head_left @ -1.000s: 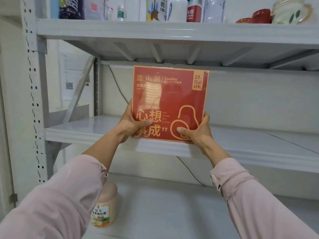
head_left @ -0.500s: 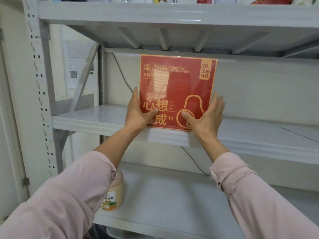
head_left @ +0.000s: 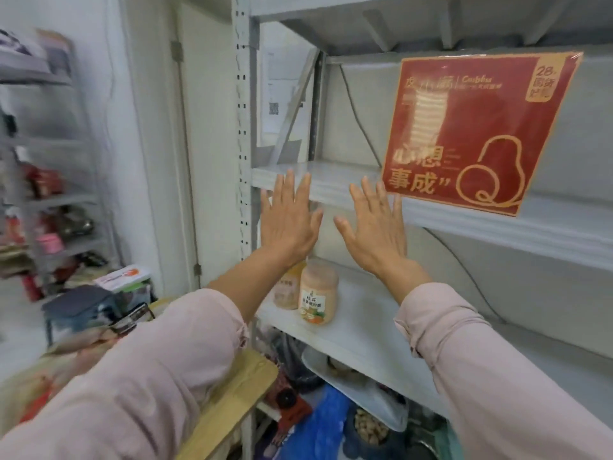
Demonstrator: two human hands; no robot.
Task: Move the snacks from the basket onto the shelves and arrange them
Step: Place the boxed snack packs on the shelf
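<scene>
Two things partly hidden: a rear jar point(head_left: 288, 288) is covered in part by the left wrist; the space under the lower shelf point(head_left: 365, 336) holds a blue bag point(head_left: 326, 423) and dark clutter that cannot be identified.
Blurred: the rack point(head_left: 49, 154) at far left and the goods on it are smeared by motion, and none of them can be named.
Print: the small text on the red box point(head_left: 481, 134) is smeared; only large gold characters and a gourd-like outline are made out.
Cut off: the top shelf is seen from its underside only.
Front jar point(head_left: 319, 295): stood on the lower shelf, just beside the rear jar.
Red box: stood upright on the middle shelf point(head_left: 517, 230), on the right, its lower edge at the shelf's near rim.
Left hand point(head_left: 290, 220): released, fingers straight and spread, nothing held; raised before the shelf rim, near the upright post point(head_left: 243, 127).
Right hand point(head_left: 374, 230): released likewise, palm turned away; its fingertips are seen just beside the box's lower left corner, and contact cannot be told.
Box and hands: the box lies right of and above both hands and is gripped by neither.
</scene>
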